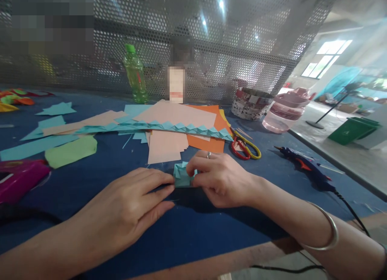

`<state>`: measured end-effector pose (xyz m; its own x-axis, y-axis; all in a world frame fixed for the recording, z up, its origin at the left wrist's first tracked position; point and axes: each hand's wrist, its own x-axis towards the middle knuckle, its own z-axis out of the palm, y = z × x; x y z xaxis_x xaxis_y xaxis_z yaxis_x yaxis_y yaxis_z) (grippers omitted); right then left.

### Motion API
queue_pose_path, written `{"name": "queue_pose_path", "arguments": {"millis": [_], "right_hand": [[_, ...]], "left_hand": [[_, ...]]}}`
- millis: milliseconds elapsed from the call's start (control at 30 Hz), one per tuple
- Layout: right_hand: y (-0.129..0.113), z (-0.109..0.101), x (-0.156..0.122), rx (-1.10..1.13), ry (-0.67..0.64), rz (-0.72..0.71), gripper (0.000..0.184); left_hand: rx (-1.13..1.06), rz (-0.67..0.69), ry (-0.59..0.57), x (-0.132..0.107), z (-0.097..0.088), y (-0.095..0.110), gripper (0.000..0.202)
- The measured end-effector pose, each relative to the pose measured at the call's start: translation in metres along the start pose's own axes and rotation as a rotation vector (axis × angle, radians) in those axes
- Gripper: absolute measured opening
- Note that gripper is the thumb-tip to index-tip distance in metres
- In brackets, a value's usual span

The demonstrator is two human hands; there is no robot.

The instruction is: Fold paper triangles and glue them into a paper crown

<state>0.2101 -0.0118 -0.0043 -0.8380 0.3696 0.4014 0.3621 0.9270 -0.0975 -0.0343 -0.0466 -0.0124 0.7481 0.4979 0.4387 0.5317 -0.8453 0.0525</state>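
Observation:
A small piece of folded light-blue paper (183, 180) lies on the blue table between my hands, with creased flaps along its upper side. My left hand (128, 203) rests at its left end, fingers stretched out, fingertips touching the edge and the thumb apart below. Curled over the right end, my right hand (225, 179) pinches the paper between thumb and fingers; part of the paper is hidden there. Just beyond lies a long zigzag strip of folded blue paper (181, 128), on top of pink paper sheets (167, 145) and orange paper (208, 145).
Red-and-yellow scissors (246, 149) lie right of the sheets. A glue gun (305, 167) with a cord is farther right. A green bottle (135, 76), a woven basket (250, 104) and a pink jug (286, 108) stand at the back. A magenta object (24, 179) sits left.

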Motion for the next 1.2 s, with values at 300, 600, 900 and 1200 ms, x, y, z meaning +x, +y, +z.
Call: {"name": "queue_pose_path", "arguments": {"millis": [300, 600, 900, 1200], "right_hand": [[0.017, 0.005, 0.000, 0.121, 0.048, 0.422, 0.010], [0.016, 0.008, 0.000, 0.120, -0.059, 0.479, 0.009], [0.015, 0.012, 0.000, 0.197, -0.014, 0.451, 0.012], [0.015, 0.020, 0.007, 0.239, 0.076, 0.450, 0.008]], "left_hand": [[-0.058, -0.040, -0.035, 0.002, -0.002, -0.002, 0.023], [-0.076, -0.075, -0.003, -0.001, -0.001, -0.005, 0.024], [-0.096, -0.181, 0.078, 0.000, 0.006, -0.013, 0.025], [-0.133, -0.259, 0.067, 0.006, 0.006, -0.013, 0.026]]}}
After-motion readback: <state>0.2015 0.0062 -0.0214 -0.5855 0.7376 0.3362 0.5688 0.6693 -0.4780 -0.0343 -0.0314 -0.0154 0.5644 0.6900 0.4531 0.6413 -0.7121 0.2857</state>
